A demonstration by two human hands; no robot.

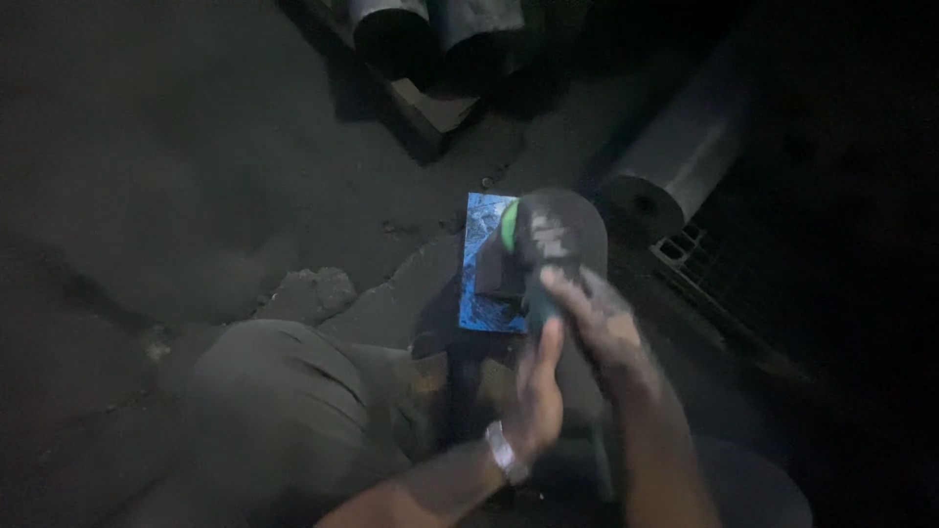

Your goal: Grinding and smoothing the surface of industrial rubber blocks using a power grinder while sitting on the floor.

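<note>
angle grinder [548,249], dark-bodied with a green band near its head and a round guard, sits at the centre of the head view, its disc end lying over a small blue, shiny rectangular plate [486,264] on the ground. right hand [602,323], dusty and blurred, wraps over the rear of the tool body, fingers closed around it. left hand [538,391], wearing a metallic wristwatch [504,452], reaches up from below with its fingers pressed against the green handle part just under the right hand; whether it fully grips is hard to tell in the dim light. plate rests on a darker block [445,323] over a rough concrete floor [196,176] with a cracked, raised patch to the left. person's knee in drab trousers [284,401] fills the lower left. grey cylindrical pipes [675,161] lie at upper right, next to a metal grid [704,259]; two more pipe ends [430,29] rest on a wooden board [435,108] at top centre, well apart from the hands.
</note>
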